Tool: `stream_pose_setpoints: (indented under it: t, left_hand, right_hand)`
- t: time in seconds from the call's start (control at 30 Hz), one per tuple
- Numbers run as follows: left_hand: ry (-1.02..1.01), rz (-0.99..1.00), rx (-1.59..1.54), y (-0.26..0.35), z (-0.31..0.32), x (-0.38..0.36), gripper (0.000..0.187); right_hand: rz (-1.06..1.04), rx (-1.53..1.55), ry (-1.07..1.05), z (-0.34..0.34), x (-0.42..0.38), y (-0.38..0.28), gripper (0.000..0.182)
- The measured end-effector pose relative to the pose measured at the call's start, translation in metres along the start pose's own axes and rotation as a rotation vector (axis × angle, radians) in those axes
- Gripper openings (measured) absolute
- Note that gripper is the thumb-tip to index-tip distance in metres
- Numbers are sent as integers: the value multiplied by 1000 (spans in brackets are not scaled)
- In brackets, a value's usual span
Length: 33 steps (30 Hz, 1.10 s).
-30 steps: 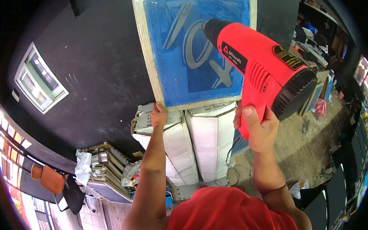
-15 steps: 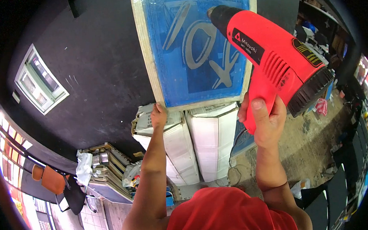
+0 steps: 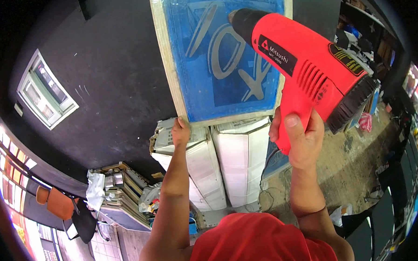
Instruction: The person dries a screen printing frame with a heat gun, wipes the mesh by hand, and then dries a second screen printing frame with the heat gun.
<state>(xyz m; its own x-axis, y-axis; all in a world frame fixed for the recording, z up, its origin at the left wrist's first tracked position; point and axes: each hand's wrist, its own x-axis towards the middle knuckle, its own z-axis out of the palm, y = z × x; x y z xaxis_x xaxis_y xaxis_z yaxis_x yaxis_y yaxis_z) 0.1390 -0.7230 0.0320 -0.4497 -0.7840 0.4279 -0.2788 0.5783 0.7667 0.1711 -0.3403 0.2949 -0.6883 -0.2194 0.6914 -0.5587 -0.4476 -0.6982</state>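
Observation:
A red and black heat gun (image 3: 303, 56) is in my right hand (image 3: 305, 138), its handle wrapped by my fingers. Its nozzle points up and left across the face of a wood-framed screen-printing screen (image 3: 171, 76). Blue coating covers the mesh, with large pale lettering showing through. My left hand (image 3: 181, 131) grips the frame's lower left corner, thumb on the front and the other fingers largely hidden. Below the frame stand two tall white cardboard boxes (image 3: 243, 161), and its bottom edge is at their tops. A dark cord runs down from the heat gun's handle.
A black wall (image 3: 113, 78) with a small white-framed window (image 3: 47, 89) rises at the left. Several frames (image 3: 128, 194) are stacked low on the left, near an orange chair (image 3: 57, 203). Dark panels (image 3: 380, 216) and clutter line the right side. The cord (image 3: 266, 193) trails onto the floor.
The heat gun has shifted slightly left, its nozzle now a little farther over the lettering. My left hand and the screen have hardly moved.

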Motion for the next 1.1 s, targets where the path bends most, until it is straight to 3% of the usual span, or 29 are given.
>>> stream_pose_setpoints:
  t: [0.33,0.4,0.7,0.73,0.8,1.0,1.1]
  left_hand:
    - [4,4,-14,-1,1,0,45]
    - [28,10,-25,-3,3,0,45]
    - [24,-17,19,6,-3,-4,47]
    - [24,-18,19,7,-3,-4,47]
    - [1,-38,5,8,-5,-3,49]
    - [-17,-30,23,2,-1,-1,50]
    - [-14,-23,23,1,0,-1,49]
  right_hand:
    - [97,-15,-70,-6,-7,1,46]
    - [73,60,-125,-9,-10,6,21]
    - [59,78,-84,0,-9,0,14]
    - [59,78,-85,0,-9,0,14]
    - [11,-65,-89,-2,-7,1,36]
    - [2,-55,-3,-1,-6,3,40]
    - [55,-74,-78,-6,-8,-1,42]
